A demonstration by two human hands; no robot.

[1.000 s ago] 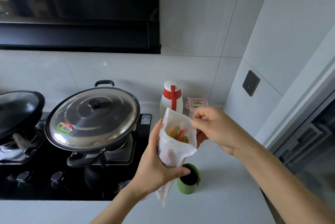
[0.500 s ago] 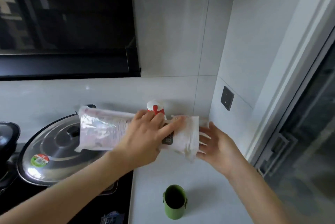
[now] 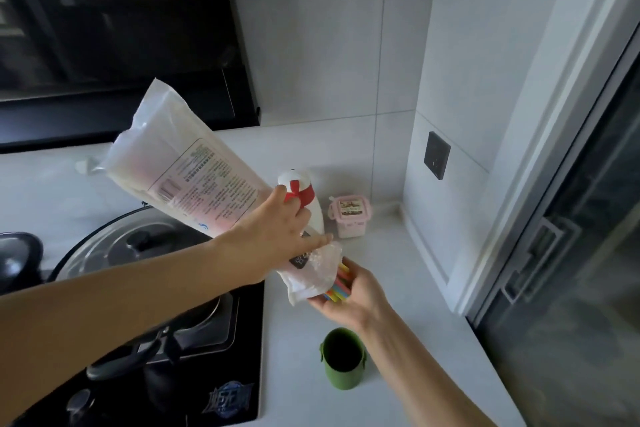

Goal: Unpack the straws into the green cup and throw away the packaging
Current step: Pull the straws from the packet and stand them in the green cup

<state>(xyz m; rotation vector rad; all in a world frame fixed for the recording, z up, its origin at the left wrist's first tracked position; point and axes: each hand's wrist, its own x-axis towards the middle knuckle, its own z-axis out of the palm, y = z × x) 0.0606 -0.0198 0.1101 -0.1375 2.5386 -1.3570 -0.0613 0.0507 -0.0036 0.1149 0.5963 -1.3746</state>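
Observation:
My left hand (image 3: 280, 236) grips a long white plastic straw package (image 3: 180, 170) near its open end and holds it tilted, mouth down to the right. Coloured straws (image 3: 341, 283) stick out of that mouth into my right hand (image 3: 353, 298), whose fingers curl around their ends just below the bag. The green cup (image 3: 343, 361) stands upright on the white counter (image 3: 398, 274), below my right wrist, with nothing visible inside. Most of each straw is hidden in the bag.
A white bottle with a red cap (image 3: 304, 198) and a small pink lidded box (image 3: 349, 217) stand at the back by the wall. To the left is a black hob (image 3: 221, 374) with a lidded wok (image 3: 138, 246). A glass door (image 3: 588, 253) is on the right.
The bag went from level to tilted with its mouth down. Straws have slid out into my right hand, which was open below the mouth and now curls around them.

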